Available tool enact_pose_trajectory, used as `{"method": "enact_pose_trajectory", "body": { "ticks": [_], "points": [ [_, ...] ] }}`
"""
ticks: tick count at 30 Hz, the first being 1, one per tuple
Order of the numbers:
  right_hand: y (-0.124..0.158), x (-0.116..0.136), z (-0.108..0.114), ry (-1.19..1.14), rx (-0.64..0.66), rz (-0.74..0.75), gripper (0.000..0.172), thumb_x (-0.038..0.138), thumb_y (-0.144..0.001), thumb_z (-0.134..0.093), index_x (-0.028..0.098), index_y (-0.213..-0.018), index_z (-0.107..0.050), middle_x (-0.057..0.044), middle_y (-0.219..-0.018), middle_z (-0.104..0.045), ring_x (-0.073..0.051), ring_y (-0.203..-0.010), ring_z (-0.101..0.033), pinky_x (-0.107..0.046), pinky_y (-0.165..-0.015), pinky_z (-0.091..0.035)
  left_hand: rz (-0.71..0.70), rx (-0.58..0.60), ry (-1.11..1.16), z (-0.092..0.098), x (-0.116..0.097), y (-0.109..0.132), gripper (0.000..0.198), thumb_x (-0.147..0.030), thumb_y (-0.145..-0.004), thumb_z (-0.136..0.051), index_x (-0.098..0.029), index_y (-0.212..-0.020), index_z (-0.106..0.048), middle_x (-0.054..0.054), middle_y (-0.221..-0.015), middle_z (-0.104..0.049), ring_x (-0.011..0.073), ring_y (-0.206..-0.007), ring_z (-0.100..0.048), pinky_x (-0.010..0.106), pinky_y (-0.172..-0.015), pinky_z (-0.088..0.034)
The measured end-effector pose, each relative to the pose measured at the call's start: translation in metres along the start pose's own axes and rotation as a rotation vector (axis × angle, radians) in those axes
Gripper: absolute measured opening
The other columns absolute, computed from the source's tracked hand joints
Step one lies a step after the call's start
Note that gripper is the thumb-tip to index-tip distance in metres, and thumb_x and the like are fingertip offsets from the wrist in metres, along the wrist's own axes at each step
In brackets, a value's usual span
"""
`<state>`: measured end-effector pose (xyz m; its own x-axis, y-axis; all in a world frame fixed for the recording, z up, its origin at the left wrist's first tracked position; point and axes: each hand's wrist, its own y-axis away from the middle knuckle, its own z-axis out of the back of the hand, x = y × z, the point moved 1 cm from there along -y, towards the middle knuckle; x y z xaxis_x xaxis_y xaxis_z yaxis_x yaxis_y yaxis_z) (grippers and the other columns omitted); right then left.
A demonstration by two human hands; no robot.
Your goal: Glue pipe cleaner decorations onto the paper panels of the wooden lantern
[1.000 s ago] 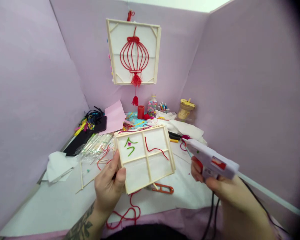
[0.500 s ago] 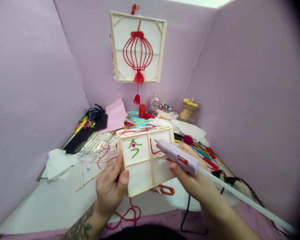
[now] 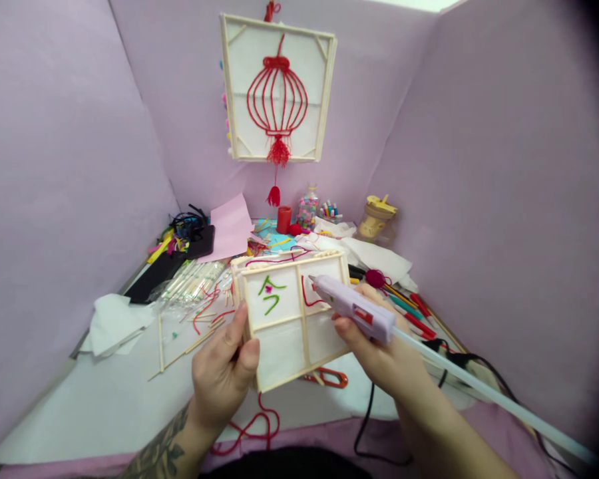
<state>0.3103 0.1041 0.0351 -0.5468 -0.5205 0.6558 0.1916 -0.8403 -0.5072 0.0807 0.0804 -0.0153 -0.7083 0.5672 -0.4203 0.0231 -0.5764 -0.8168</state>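
Note:
A small wooden-stick frame point(image 3: 279, 359), backed with white paper and split into four panes, is held tilted up over the table. My left hand point(image 3: 224, 366) grips its left side, thumb in front. The upper left pane bears a green character point(image 3: 271, 296) with a pink centre; the upper right has a red yarn stroke point(image 3: 309, 293). My right hand point(image 3: 374, 346) is closed round a pale purple hot glue gun point(image 3: 357, 309), a long glue stick trailing from its back. Its nozzle points at the upper right pane, beside the red stroke; whether it touches cannot be told.
A larger framed panel with a red lantern design point(image 3: 278, 100) hangs ahead. Orange thread snips point(image 3: 332, 378) and red yarn point(image 3: 254, 429) lie below the frame. Bagged sticks point(image 3: 192, 283) are left, markers point(image 3: 414, 316) right. A black cord point(image 3: 362, 432) runs near my right forearm.
The glue gun has shifted very slightly left and down over the upper right pane. Both hands keep the same grip, and the view has moved a little.

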Motion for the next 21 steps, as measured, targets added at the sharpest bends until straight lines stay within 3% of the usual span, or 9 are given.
{"method": "enact_pose_trajectory", "body": {
  "ticks": [9,21],
  "points": [
    [-0.0008,-0.0017,-0.0015,0.021,-0.03,-0.023,0.027,0.043,-0.089,-0.054,0.02,-0.075,-0.051,-0.001,-0.073,-0.05,-0.016,-0.065,-0.051,-0.029,-0.058,-0.04,-0.002,-0.003,-0.01,0.0014,0.0,0.0013,0.051,-0.026,-0.092,-0.054,-0.023,-0.142,-0.046,0.005,-0.098,-0.075,0.0124,-0.074,-0.069,0.019,-0.068,-0.053],
    [0.0003,-0.0012,-0.0019,-0.013,-0.031,-0.05,0.023,0.043,-0.089,-0.054,0.02,-0.086,-0.055,-0.002,-0.08,-0.054,-0.016,-0.069,-0.054,-0.029,-0.061,-0.043,0.009,0.0,-0.029,0.0009,-0.0001,0.0004,0.047,-0.029,-0.092,-0.053,-0.019,-0.138,-0.051,0.006,-0.095,-0.075,0.0122,-0.072,-0.068,0.019,-0.066,-0.053]
  ]
}}
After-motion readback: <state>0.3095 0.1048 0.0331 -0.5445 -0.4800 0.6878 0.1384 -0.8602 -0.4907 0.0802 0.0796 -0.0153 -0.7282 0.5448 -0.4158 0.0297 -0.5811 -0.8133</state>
